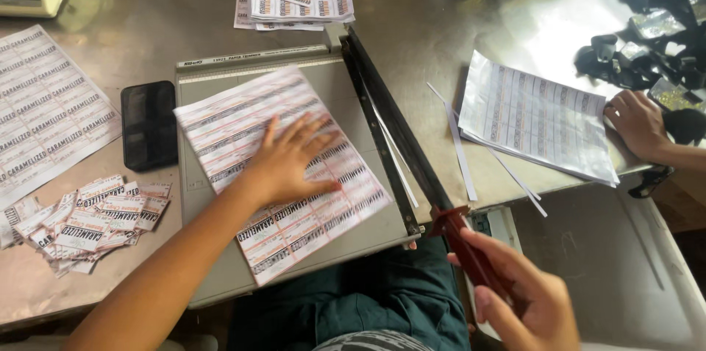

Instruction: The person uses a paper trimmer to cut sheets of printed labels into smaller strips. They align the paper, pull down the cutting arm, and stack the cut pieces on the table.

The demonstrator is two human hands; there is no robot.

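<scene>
The left hand point(290, 160) lies flat, fingers spread, on thin, floppy, slide-prone label sheets point(283, 171) at the trimmer's point(220, 277) centre; at five o'clock, the right hand point(518, 296) grips the red handle point(471, 248).

Bright, even daylight; strong glare on the metal table point(471, 5) toward one o'clock; slight edge blur.

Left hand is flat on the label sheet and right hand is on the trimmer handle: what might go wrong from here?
1. The label sheet lies skewed on the paper trimmer, so a cut may slice through labels.
2. The left hand has fingertips pointing toward the blade arm; they could stray under it.
3. The right hand grips the red handle low, off the table edge, so it may slip.
</scene>
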